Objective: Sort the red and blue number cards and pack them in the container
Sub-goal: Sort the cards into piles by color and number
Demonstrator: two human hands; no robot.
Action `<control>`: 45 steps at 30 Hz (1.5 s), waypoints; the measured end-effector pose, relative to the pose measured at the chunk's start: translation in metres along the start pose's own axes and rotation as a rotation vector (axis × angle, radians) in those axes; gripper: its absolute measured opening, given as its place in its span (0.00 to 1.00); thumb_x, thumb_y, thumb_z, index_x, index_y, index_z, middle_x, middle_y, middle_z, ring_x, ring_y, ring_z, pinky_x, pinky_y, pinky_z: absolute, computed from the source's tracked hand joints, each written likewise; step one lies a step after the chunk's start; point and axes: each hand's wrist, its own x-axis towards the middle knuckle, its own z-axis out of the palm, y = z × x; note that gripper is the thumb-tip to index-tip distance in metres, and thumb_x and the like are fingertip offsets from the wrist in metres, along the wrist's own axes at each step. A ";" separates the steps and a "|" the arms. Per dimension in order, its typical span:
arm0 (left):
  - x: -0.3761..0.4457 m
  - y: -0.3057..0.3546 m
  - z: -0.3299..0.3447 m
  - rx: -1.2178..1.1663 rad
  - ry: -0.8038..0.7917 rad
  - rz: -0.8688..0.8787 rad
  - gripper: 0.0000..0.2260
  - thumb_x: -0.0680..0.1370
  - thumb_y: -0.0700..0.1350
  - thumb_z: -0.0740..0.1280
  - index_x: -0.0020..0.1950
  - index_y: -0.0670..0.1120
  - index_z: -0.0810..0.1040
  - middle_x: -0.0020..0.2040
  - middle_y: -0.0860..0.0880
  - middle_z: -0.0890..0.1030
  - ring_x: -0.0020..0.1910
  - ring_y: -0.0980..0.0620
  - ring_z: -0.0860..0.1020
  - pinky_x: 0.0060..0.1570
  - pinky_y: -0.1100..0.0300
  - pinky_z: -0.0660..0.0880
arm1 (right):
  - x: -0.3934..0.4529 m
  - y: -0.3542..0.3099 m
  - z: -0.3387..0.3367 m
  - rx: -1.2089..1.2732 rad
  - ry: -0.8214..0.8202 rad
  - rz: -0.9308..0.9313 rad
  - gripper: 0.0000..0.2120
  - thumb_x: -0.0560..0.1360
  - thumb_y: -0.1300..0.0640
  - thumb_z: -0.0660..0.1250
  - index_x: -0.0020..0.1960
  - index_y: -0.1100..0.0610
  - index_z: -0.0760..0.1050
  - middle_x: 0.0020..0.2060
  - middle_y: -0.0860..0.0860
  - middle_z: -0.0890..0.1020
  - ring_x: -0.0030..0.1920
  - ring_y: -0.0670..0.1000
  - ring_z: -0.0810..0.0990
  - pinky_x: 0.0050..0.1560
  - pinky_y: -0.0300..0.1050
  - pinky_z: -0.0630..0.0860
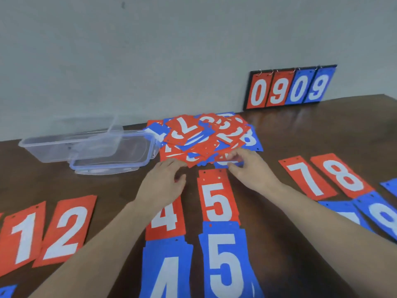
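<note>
Number cards: unsorted heap [206, 138] of red and blue cards, mid-table near the far edge, overlapping at all angles. I read a 7 and an 8 on top, the rest too jumbled.
Table [322, 134]: dark brown wood, carries everything, butts against a grey wall [171, 50].
Sorted rows: red cards laid out nearer me, blue ones below them.
Red 1 [21, 239] and red 2 [66, 231]: side by side, left.
Red 4 [166, 220]: centre, top half hidden under my left forearm.
Red 5 [218, 198]: just right of the 4, looks like a small stack.
Blue 4 [165, 272] and blue 5 [225, 265]: directly below their red matches, overlapping the reds' lower edges.
Red 7 [307, 179] and red 8 [341, 176]: right side, tilted, edges overlapping.
Blue cards under those [384, 214]: cut off by the frame, digits not fully readable.
Container [64, 147]: clear plastic tub, left of the heap.
Lid [113, 155]: clear, blue-tinted rim, leaning against the tub's right end, touching the heap's left edge.
Scoreboard [290, 88]: black flip board propped against the wall, far right, reads red 0 9, blue 0 9.
Left hand [165, 183]: fingers loosely curled, fingertips at the heap's near edge. Whether it grips a card, I can't tell.
Right hand [249, 168]: thumb and fingers pinching a card [227, 162] at the heap's near edge, above the red 5.
</note>
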 end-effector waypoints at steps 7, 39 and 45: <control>0.032 0.038 0.026 -0.028 -0.039 -0.115 0.18 0.82 0.50 0.64 0.73 0.54 0.71 0.72 0.54 0.73 0.71 0.52 0.70 0.70 0.54 0.69 | 0.012 0.060 -0.038 0.023 -0.013 0.046 0.05 0.78 0.56 0.69 0.51 0.47 0.75 0.48 0.42 0.78 0.54 0.47 0.76 0.51 0.41 0.73; 0.197 -0.027 0.043 0.056 -0.105 -0.171 0.28 0.81 0.58 0.64 0.79 0.54 0.61 0.75 0.49 0.70 0.73 0.45 0.68 0.69 0.50 0.67 | 0.142 0.075 -0.015 -0.289 -0.242 0.180 0.53 0.68 0.26 0.66 0.81 0.45 0.42 0.77 0.46 0.65 0.78 0.52 0.62 0.78 0.62 0.46; 0.185 -0.009 0.032 0.023 -0.064 -0.140 0.30 0.80 0.53 0.67 0.79 0.58 0.58 0.74 0.49 0.69 0.71 0.46 0.70 0.65 0.48 0.73 | 0.129 0.071 -0.031 -0.234 -0.155 0.197 0.45 0.72 0.35 0.70 0.80 0.43 0.50 0.70 0.47 0.75 0.67 0.53 0.76 0.73 0.58 0.66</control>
